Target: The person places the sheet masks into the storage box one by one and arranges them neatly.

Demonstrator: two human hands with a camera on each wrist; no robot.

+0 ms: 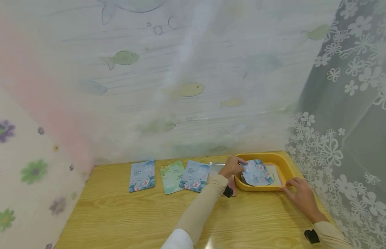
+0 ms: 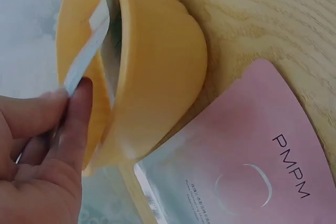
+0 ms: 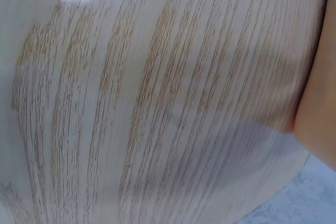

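My left hand (image 1: pixel 232 167) pinches the edge of a blue floral sheet mask packet (image 1: pixel 257 173) between thumb and fingers. That packet is tilted inside the left part of a yellow tray (image 1: pixel 289 166), over a pale packet (image 1: pixel 274 175). In the left wrist view, the left hand (image 2: pixel 47 145) holds the packet's edge (image 2: pixel 86 56) beside the tray wall (image 2: pixel 163 51). At the tray's front right corner, my right hand (image 1: pixel 300 195) grips the rim with thumb and fingers. The right wrist view has only a strip of skin (image 3: pixel 320 108) at its right edge; the fingers are outside it.
Left of the tray lies a pink and silver PMPM packet (image 2: pixel 247 166), partly under the left forearm in the head view. Farther left are a blue floral packet (image 1: pixel 196 175), a green one (image 1: pixel 171 177) and another blue one (image 1: pixel 142 175). Curtains (image 1: pixel 180 138) border the wooden table (image 1: pixel 133 218).
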